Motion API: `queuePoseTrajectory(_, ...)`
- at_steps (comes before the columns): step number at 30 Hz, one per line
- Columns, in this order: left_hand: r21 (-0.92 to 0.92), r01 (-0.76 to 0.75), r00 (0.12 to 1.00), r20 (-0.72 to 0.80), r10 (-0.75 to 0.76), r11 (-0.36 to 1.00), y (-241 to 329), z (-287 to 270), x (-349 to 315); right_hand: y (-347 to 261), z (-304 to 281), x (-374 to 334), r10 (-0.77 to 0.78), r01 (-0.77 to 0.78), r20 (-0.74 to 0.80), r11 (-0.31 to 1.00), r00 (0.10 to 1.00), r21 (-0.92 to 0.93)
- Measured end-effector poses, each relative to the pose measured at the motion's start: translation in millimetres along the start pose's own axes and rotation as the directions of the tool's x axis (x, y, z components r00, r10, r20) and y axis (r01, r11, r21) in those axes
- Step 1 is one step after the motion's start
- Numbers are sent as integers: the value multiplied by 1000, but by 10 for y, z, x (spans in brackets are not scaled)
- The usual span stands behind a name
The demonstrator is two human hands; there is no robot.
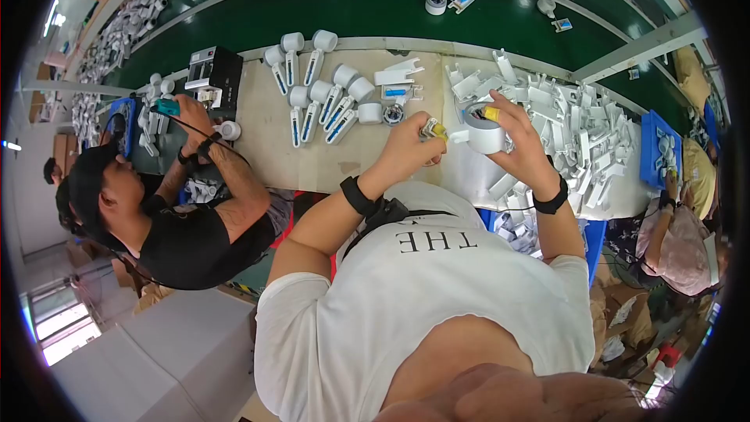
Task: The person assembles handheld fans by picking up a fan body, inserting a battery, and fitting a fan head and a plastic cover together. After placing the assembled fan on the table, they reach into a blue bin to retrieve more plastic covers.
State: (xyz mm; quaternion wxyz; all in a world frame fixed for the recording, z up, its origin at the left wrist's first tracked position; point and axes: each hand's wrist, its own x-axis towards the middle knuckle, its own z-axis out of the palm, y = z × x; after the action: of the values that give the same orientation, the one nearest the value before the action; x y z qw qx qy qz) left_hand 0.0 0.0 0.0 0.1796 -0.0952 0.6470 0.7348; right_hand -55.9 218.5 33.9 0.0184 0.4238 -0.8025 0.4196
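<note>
My right hand [530,148] is closed around a white round plastic housing [486,139], a short cup-like part whose opening faces up and away from me. A narrow white tab sticks out of its left side. My left hand [406,147] is pinched just left of that tab, with yellow covering on a fingertip. Something small and partly metallic shows between its fingers, too small to make out. Beyond my left hand lie a round white part with its inside showing [394,114] and a flat white piece with a blue strip [398,93].
Several white round-headed assemblies with long handles [311,123] lie left on the table [273,164]. A big pile of white plastic parts [582,121] covers the right. A black machine [215,74] and a co-worker [187,203] are at left. A blue bin [650,152] stands far right.
</note>
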Motion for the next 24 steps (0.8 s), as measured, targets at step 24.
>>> queuePoseTrajectory(24,209,90,974,184,-130,974,-319,-153,64,494,324,319,161,-362,495,867,854,342)
